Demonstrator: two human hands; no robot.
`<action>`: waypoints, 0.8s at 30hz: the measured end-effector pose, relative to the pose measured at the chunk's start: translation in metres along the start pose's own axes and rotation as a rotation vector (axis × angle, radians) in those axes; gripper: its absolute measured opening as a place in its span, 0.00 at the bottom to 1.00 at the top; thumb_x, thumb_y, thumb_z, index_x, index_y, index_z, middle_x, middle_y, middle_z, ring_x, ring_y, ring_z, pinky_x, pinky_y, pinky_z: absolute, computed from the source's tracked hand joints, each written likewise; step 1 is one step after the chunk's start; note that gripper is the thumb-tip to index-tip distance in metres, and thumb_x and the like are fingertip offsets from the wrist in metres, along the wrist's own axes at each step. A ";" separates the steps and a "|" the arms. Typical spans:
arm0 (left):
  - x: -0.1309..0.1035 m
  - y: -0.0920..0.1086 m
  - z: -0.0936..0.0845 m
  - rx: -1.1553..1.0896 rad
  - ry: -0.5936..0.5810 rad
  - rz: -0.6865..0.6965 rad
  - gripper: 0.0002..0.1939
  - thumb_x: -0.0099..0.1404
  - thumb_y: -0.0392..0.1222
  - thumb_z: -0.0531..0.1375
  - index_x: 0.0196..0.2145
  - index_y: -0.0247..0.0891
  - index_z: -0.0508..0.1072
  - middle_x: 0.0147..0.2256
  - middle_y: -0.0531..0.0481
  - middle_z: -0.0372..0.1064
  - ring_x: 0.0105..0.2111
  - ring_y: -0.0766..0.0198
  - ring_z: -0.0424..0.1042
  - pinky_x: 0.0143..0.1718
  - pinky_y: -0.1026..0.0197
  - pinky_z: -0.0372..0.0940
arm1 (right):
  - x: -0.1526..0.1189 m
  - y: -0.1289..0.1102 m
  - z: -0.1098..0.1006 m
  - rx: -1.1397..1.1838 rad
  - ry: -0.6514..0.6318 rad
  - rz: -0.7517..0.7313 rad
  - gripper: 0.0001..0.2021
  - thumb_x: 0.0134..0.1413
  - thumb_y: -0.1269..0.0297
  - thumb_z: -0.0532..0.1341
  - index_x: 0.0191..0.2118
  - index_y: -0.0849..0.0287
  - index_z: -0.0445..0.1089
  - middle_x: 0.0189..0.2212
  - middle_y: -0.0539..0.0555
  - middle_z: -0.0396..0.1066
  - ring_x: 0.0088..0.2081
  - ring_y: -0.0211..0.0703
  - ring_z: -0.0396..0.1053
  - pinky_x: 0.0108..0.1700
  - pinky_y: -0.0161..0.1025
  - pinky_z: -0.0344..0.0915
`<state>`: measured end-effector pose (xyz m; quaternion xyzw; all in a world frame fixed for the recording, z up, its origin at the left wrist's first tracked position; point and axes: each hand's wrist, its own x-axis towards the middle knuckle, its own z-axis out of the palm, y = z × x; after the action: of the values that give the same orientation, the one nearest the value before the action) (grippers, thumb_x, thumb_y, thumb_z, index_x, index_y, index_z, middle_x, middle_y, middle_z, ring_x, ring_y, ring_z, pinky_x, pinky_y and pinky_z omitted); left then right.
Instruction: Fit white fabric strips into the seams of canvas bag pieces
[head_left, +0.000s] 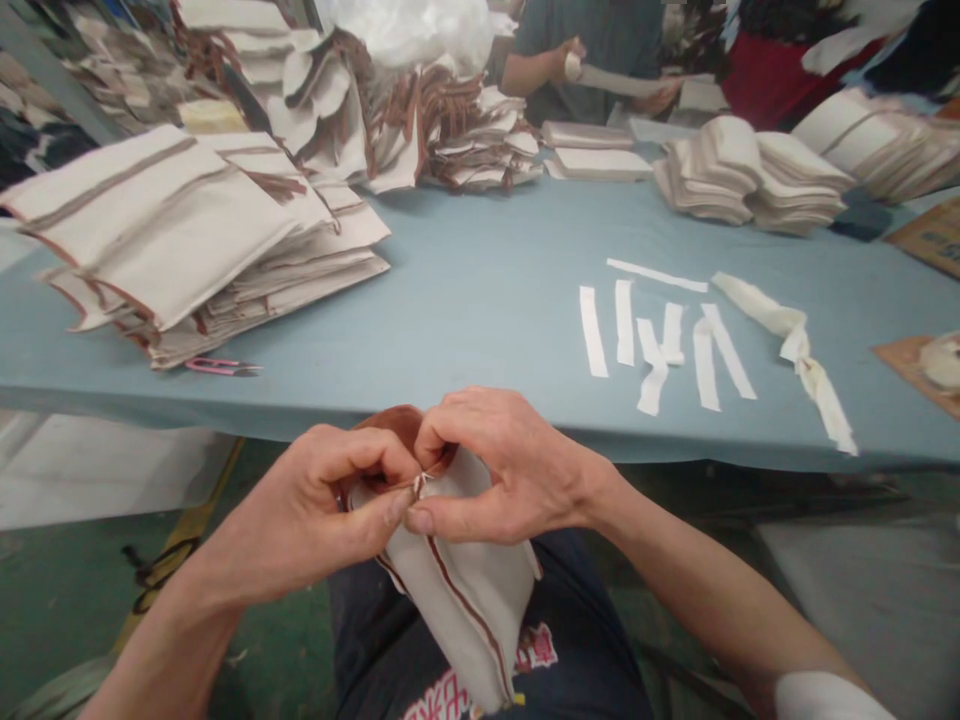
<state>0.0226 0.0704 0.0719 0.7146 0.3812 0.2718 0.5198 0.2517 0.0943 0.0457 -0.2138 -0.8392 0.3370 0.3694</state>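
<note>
A cream fabric piece with brown-edged seams, like a sewn bag (469,575), hangs over my lap, its brown-lined top edge held up near the table's front edge. My left hand (330,500) pinches that edge from the left, thumb and forefinger pressed together. From the right, my right hand (495,465) grips the same edge, its thumb close beside the left thumb. A small whitish bit of thread or tie shows between the fingertips where the seam meets the edge. The inside of the piece is mostly hidden by my fingers.
On the blue-covered table (465,300) lie a stack of cream fabric pieces (172,230), pink thread snips (221,367), several white strips (664,345) and a twisted cream strip (787,330). More fabric stacks (720,170) line the back. Across the table, a person's hands (566,62) hold a strip.
</note>
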 end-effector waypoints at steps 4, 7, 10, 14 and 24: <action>-0.002 -0.001 0.000 -0.139 -0.010 -0.018 0.12 0.69 0.43 0.68 0.28 0.38 0.80 0.26 0.57 0.69 0.23 0.71 0.65 0.23 0.72 0.61 | 0.001 0.002 -0.002 0.079 -0.078 0.028 0.14 0.67 0.55 0.68 0.36 0.55 0.66 0.31 0.46 0.70 0.33 0.38 0.64 0.41 0.38 0.60; -0.003 -0.001 -0.001 -0.148 0.003 -0.019 0.16 0.70 0.49 0.70 0.27 0.38 0.80 0.24 0.57 0.68 0.21 0.71 0.63 0.21 0.72 0.59 | 0.002 0.004 -0.003 0.174 -0.149 0.061 0.13 0.69 0.55 0.68 0.36 0.55 0.67 0.32 0.47 0.71 0.34 0.37 0.65 0.42 0.38 0.62; -0.003 -0.002 -0.001 -0.126 0.010 -0.017 0.18 0.71 0.51 0.69 0.27 0.37 0.80 0.23 0.57 0.67 0.22 0.70 0.63 0.22 0.71 0.60 | 0.004 0.006 -0.002 0.259 -0.176 0.080 0.17 0.70 0.51 0.69 0.36 0.56 0.67 0.32 0.47 0.70 0.33 0.37 0.64 0.41 0.37 0.62; -0.005 -0.006 -0.001 -0.135 0.006 -0.030 0.17 0.70 0.49 0.67 0.26 0.37 0.78 0.23 0.57 0.67 0.22 0.70 0.63 0.23 0.71 0.59 | 0.004 0.007 -0.001 0.340 -0.195 0.106 0.16 0.71 0.52 0.69 0.36 0.57 0.68 0.32 0.46 0.70 0.33 0.35 0.64 0.39 0.36 0.61; -0.010 -0.007 0.002 -0.083 0.032 -0.040 0.21 0.71 0.55 0.66 0.25 0.38 0.76 0.23 0.55 0.69 0.24 0.67 0.65 0.24 0.68 0.61 | 0.001 -0.002 0.000 0.280 -0.199 0.119 0.07 0.69 0.62 0.64 0.37 0.57 0.70 0.34 0.49 0.76 0.33 0.37 0.66 0.42 0.37 0.65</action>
<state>0.0166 0.0618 0.0649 0.6804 0.3919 0.2882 0.5480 0.2514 0.0934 0.0477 -0.1751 -0.8025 0.4912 0.2899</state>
